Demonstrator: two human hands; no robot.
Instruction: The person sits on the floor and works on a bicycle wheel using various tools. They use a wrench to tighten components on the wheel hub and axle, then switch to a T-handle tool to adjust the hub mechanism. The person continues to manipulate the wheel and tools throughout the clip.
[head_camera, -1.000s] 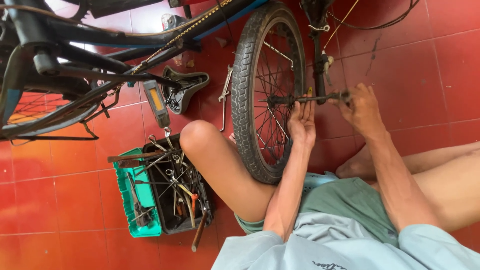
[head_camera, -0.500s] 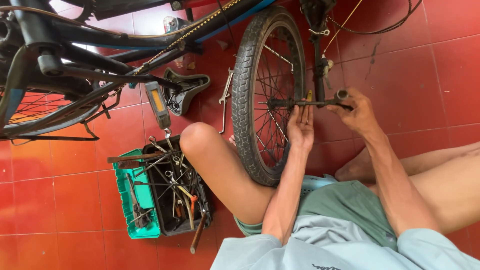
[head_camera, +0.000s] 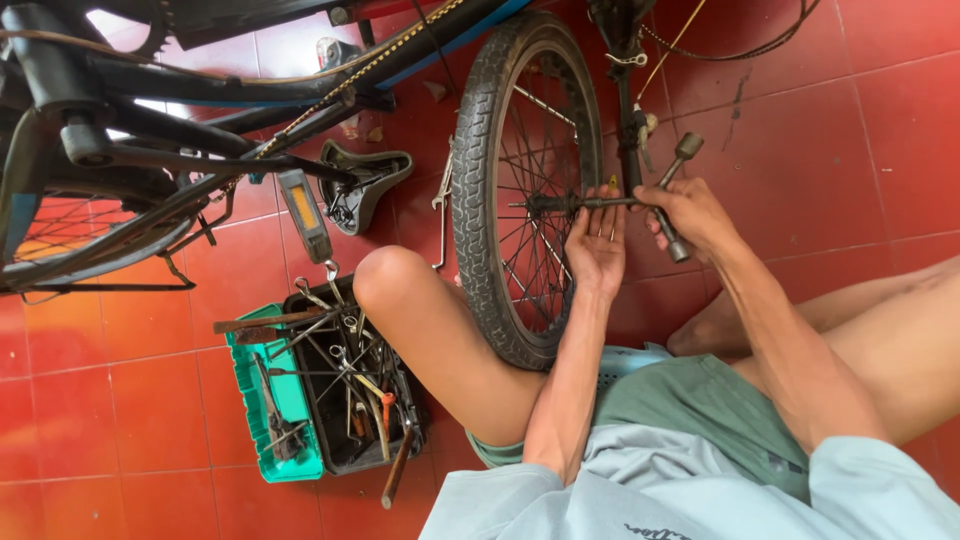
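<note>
A bicycle wheel (head_camera: 490, 190) with a black tyre stands upright in front of me, between my knees. My left hand (head_camera: 597, 247) rests flat against the spokes beside the hub, fingers spread. My right hand (head_camera: 690, 215) grips a metal cross wrench (head_camera: 675, 200) that sits on the wheel's axle (head_camera: 560, 203). The wrench's arms stick out above and below my fist.
A green and black crate (head_camera: 285, 455) full of hand tools sits on the red tile floor at my left knee. A bicycle frame with chain (head_camera: 250, 110) and a loose saddle (head_camera: 365, 180) lie to the left. A dark fork and cables (head_camera: 625, 60) hang behind the wheel.
The right hand has turned the cross wrench on the axle, so its arms now point at a new angle. The left hand stays against the spokes.
</note>
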